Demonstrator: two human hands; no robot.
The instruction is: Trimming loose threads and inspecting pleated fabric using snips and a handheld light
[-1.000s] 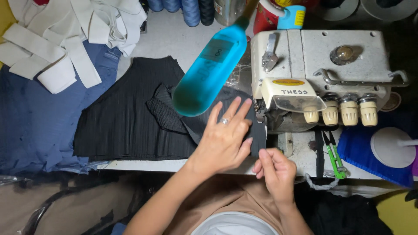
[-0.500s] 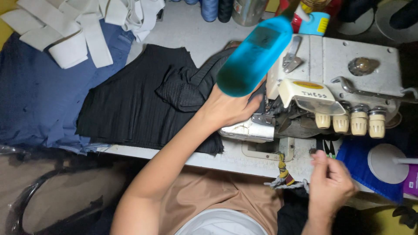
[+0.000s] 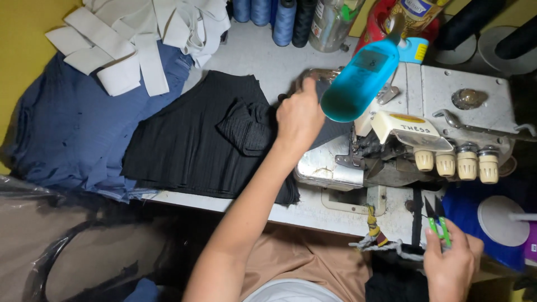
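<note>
My left hand [image 3: 299, 114] reaches forward over the sewing machine's bed and grips a piece of black ribbed fabric [image 3: 246, 128] at the left of the overlock sewing machine [image 3: 447, 106]. That piece lies on a stack of black ribbed fabric [image 3: 190, 145]. My right hand [image 3: 450, 263] is low at the table's front edge and holds green-handled thread snips [image 3: 436, 223], blades pointing up. A blue lamp shade [image 3: 358, 84] hangs over the machine's needle area.
Blue fabric [image 3: 67, 128] lies at the left with white elastic strips [image 3: 134, 39] on top. Thread cones [image 3: 274, 17] and bottles stand at the back. A braided thread chain [image 3: 375, 232] hangs off the front edge. A blue cloth [image 3: 470, 218] sits at the right.
My left hand has moved from the presser foot area back and left, carrying the black piece behind the machine bed. My right hand dropped to the front edge and now holds the snips.
</note>
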